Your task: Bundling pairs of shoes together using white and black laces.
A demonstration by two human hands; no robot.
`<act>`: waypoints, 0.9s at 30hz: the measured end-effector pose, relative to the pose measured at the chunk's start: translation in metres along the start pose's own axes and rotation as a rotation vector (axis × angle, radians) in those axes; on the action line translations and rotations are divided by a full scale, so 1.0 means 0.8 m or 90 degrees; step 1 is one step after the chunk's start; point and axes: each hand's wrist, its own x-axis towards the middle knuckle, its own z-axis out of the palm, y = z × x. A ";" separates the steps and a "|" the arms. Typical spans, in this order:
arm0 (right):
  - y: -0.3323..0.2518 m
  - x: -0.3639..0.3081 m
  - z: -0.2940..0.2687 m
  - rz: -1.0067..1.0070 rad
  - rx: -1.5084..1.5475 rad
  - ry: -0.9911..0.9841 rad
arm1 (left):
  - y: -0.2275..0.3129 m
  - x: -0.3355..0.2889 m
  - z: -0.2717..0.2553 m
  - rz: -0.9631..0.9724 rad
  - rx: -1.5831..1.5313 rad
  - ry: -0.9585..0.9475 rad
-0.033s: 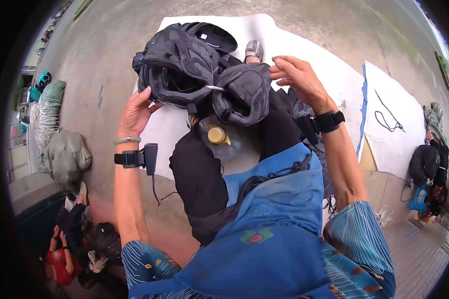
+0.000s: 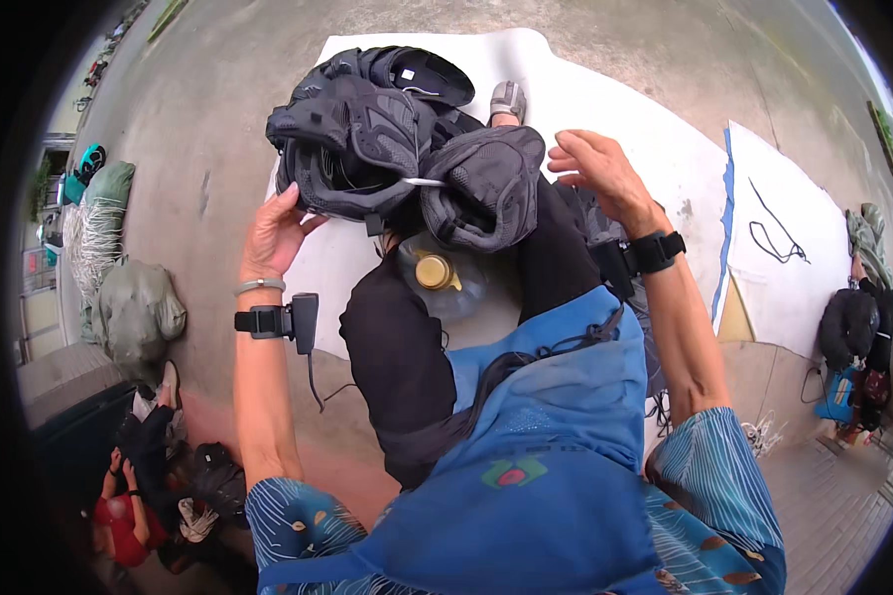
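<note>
Mesh bundle [image 2: 387,129] sits far, left of centre. Left hand [image 2: 273,236] meets its left edge, grip unclear; right hand [image 2: 600,177], loosely open, could best steady its right side.

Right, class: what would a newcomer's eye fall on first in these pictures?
Probably the dark bundle first, bulky against the white sheet at the upper middle. Next comes the bright blue apron, filling the lower middle. Between the legs, a yellow cap stands out on a clear jug.
</note>
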 end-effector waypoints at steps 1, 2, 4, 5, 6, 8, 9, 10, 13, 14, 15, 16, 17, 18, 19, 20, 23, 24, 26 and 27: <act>0.021 0.000 0.009 0.038 -0.037 0.022 | -0.011 -0.003 -0.021 -0.015 -0.090 0.024; 0.044 -0.004 0.017 0.083 -0.076 0.046 | -0.019 -0.009 -0.020 -0.002 -0.050 0.002; 0.080 0.004 0.037 0.057 -0.136 -0.041 | -0.023 -0.018 -0.021 0.005 -0.009 0.007; 0.079 0.015 0.050 0.068 -0.111 -0.051 | -0.023 -0.025 -0.026 0.002 -0.006 0.013; 0.077 0.021 0.061 0.081 -0.086 -0.057 | -0.023 -0.030 -0.029 0.005 -0.021 0.025; 0.064 0.025 0.070 0.128 -0.010 -0.045 | -0.022 -0.041 -0.035 0.007 -0.035 0.037; 0.059 0.027 0.072 0.173 0.062 -0.032 | -0.022 -0.048 -0.037 0.014 -0.029 0.032; 0.060 0.030 0.073 0.173 0.062 -0.034 | -0.021 -0.053 -0.040 0.022 -0.024 0.027; 0.057 0.040 0.070 0.131 0.108 -0.002 | -0.032 -0.068 -0.049 0.036 -0.032 0.055; 0.043 0.042 0.074 0.121 0.136 -0.004 | -0.036 -0.076 -0.055 0.037 -0.043 0.065; 0.024 0.045 0.084 0.104 0.129 -0.018 | -0.046 -0.087 -0.076 0.054 -0.084 0.079; 0.005 0.046 0.098 0.086 0.123 -0.032 | -0.053 -0.105 -0.098 0.057 -0.083 0.092; -0.017 0.041 0.114 0.056 0.154 -0.069 | -0.061 -0.119 -0.113 0.055 -0.127 0.153; -0.026 0.051 0.134 0.006 0.126 -0.088 | -0.066 -0.132 -0.126 0.054 -0.168 0.210; -0.030 0.052 0.149 -0.009 0.093 -0.101 | -0.069 -0.146 -0.139 0.056 -0.192 0.244; -0.043 0.043 0.165 -0.021 0.056 -0.111 | -0.073 -0.154 -0.139 0.058 -0.197 0.248; -0.023 0.053 0.197 -0.094 0.045 -0.157 | -0.078 -0.187 -0.146 0.019 -0.224 0.314; -0.024 0.047 0.208 -0.070 0.060 -0.212 | -0.084 -0.208 -0.162 0.001 -0.226 0.219; -0.027 0.040 0.217 -0.071 0.067 -0.243 | -0.103 -0.217 -0.146 -0.085 0.055 0.534; -0.029 0.036 0.219 -0.073 0.078 -0.266 | -0.102 -0.217 -0.130 -0.086 0.052 0.534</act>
